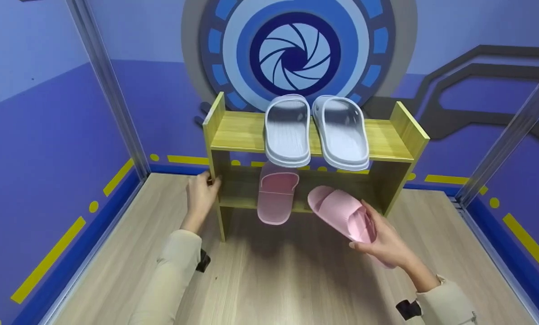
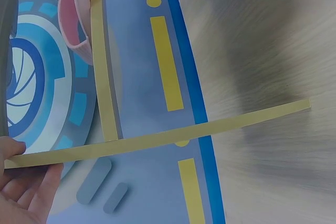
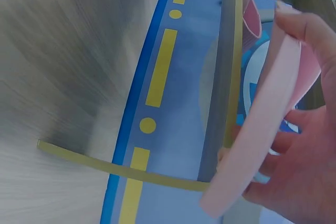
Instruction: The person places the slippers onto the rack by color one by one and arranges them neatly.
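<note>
My right hand (image 1: 387, 241) holds a pink slipper (image 1: 341, 210) by its heel part, thumb on one side and fingers on the other. The slipper's toe points at the lower shelf of a small wooden shoe rack (image 1: 242, 133), in front of its right half. A matching pink slipper (image 1: 276, 207) lies on that lower shelf, left of the middle, its heel jutting past the front edge. With my left hand (image 1: 202, 196) I grip the rack's left side panel (image 2: 142, 142), thumb and fingers on opposite faces in the left wrist view.
Two light grey clogs, a left one (image 1: 288, 135) and a right one (image 1: 345, 140), sit side by side on the top shelf, heels overhanging its front. Behind the rack stands a blue patterned wall (image 1: 156, 99). The rack stands on a wood-grain surface (image 1: 269, 289).
</note>
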`<act>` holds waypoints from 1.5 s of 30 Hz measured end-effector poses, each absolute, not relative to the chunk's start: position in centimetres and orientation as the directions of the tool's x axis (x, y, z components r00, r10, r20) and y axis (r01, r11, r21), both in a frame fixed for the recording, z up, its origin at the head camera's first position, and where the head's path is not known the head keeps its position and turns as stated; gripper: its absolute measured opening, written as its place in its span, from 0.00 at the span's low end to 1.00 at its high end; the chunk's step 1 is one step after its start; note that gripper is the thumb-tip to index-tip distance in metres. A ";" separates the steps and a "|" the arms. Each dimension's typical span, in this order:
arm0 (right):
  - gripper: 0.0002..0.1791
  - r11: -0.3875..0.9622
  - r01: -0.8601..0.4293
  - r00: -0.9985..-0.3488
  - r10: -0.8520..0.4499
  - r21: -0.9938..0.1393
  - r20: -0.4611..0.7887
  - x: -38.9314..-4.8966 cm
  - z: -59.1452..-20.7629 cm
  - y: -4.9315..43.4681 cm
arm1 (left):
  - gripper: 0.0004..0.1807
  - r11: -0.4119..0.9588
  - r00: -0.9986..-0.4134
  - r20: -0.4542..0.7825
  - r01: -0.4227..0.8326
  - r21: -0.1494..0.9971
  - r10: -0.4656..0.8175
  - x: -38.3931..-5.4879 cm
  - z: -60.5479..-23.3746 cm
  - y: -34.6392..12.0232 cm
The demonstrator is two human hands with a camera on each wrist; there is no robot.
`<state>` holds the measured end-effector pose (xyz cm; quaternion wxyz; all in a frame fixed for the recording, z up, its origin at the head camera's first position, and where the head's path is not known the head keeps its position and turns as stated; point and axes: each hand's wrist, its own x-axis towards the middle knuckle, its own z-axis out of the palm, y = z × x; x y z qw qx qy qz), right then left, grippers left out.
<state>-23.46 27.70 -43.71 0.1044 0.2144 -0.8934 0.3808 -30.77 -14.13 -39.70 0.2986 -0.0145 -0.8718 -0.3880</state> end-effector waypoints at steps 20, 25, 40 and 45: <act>0.52 0.876 -0.222 -0.930 -0.058 -0.429 0.362 -23.6 -43.2 25.5 | 0.09 0.711 -0.794 0.575 0.288 0.642 -0.197 -30.9 -40.0 -14.2; 0.53 0.906 -0.185 -0.928 -0.033 -0.381 0.371 -23.8 -43.2 25.4 | 0.09 0.710 -0.788 0.584 0.297 0.639 -0.196 -30.9 -40.0 -14.2; 0.48 0.947 -0.173 -0.899 -0.039 -0.272 0.437 -25.4 -42.9 25.1 | 0.10 0.716 -0.795 0.573 0.281 0.639 -0.200 -31.0 -39.8 -14.3; 0.50 0.949 -0.176 -0.901 -0.049 -0.262 0.431 -25.5 -42.9 25.2 | 0.09 0.709 -0.796 0.571 0.285 0.645 -0.200 -31.0 -39.9 -14.2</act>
